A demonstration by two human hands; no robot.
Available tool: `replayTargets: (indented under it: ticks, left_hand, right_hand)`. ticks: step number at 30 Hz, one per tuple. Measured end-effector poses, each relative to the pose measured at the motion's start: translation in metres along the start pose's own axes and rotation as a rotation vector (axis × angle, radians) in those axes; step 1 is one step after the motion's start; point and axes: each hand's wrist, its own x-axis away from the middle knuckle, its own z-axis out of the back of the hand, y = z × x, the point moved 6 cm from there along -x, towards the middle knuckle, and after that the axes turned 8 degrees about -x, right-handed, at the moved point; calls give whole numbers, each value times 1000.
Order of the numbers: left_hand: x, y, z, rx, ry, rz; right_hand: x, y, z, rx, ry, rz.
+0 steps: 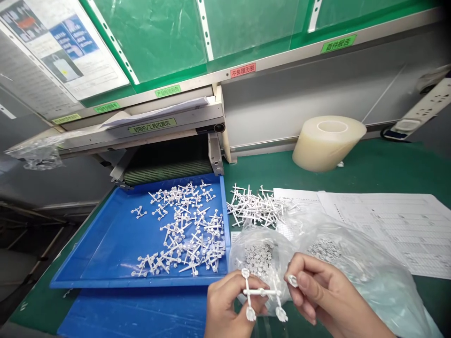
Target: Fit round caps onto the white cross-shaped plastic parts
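Observation:
My left hand point(229, 303) is closed on a white plastic frame point(262, 292), an H-shaped piece with round ends, at the bottom centre. Just to its right, my right hand point(322, 291) pinches a small round white part point(292, 280) between thumb and fingertip, apart from the frame. Behind both hands an open clear bag point(259, 253) holds many small round parts. Similar white frames lie scattered in a blue tray point(105, 249) on the left. A pile of bare white sticks point(255, 206) rests on the green table beyond the bag.
A second plastic bag point(380, 277) lies at the right, against paper sheets point(387, 220). A large tape roll point(327, 143) stands at the back right. The conveyor point(169, 164) ends above the tray's far edge, below a shelf point(158, 124).

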Motion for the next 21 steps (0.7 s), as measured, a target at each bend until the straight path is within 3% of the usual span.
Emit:
replayTargets:
  ticks: [21]
  left_hand:
    - [2, 5, 2, -59, 63, -188]
  right_hand:
    - [3, 12, 1, 71, -47, -94]
